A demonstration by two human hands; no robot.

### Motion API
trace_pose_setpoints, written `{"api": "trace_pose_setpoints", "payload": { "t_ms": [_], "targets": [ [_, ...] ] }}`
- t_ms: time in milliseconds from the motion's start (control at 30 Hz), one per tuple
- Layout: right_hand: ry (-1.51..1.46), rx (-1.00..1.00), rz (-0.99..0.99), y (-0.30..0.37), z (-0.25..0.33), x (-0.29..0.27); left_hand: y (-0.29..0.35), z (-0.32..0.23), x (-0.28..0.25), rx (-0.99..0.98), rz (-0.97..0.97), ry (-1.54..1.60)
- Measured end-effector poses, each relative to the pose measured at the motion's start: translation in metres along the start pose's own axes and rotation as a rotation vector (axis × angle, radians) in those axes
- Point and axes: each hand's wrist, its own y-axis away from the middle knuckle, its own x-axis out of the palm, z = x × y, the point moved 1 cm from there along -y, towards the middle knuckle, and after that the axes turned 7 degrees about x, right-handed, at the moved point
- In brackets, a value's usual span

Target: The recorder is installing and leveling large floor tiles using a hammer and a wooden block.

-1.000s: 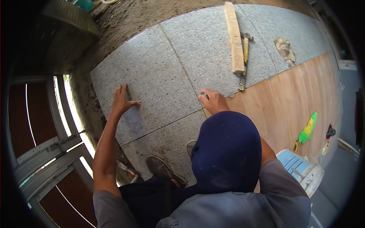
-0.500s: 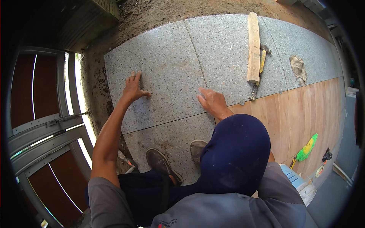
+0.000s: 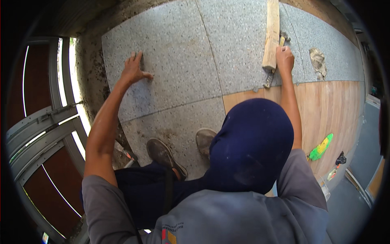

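My left hand (image 3: 133,73) rests on a large grey speckled floor tile (image 3: 174,61), fingers stretched and thumb apart, holding nothing. Over to the right, my right hand (image 3: 285,60) is closed around the yellow handle of a hammer (image 3: 282,41). Its dark head shows just beyond my fingers, and the black lower end pokes out below the wood. Right against it lies a long pale wooden block (image 3: 271,34), on the left of the hammer. My palm hides most of the handle.
A crumpled beige cloth (image 3: 317,63) lies on the right-hand tiles. Wood-look flooring (image 3: 321,105) carries a green-and-yellow brush-like thing (image 3: 321,147). Bare soil borders the tiles' far and left edges. A metal-framed gate (image 3: 44,122) stands at left. My shoes (image 3: 162,154) are on the near tile.
My right hand has moved from the tile near my knee, forward and right, onto the hammer. My left hand stays spread on the tile. The view has shifted slightly.
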Motion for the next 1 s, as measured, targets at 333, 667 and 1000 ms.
{"api": "trace_pose_setpoints", "payload": {
  "t_ms": [333, 667, 1000],
  "targets": [
    [-0.164, 0.151, 0.370, -0.084, -0.046, 0.041, -0.011, 0.028, 0.027, 0.094, -0.139, -0.064],
    [-0.661, 0.385, 0.295, -0.103, -0.065, -0.045, -0.011, 0.032, 0.034, 0.149, -0.193, -0.087],
    [-1.395, -0.280, 0.310, 0.018, 0.111, -0.204, 0.003, -0.001, -0.016, 0.019, 0.057, 0.027]
  ]
}}
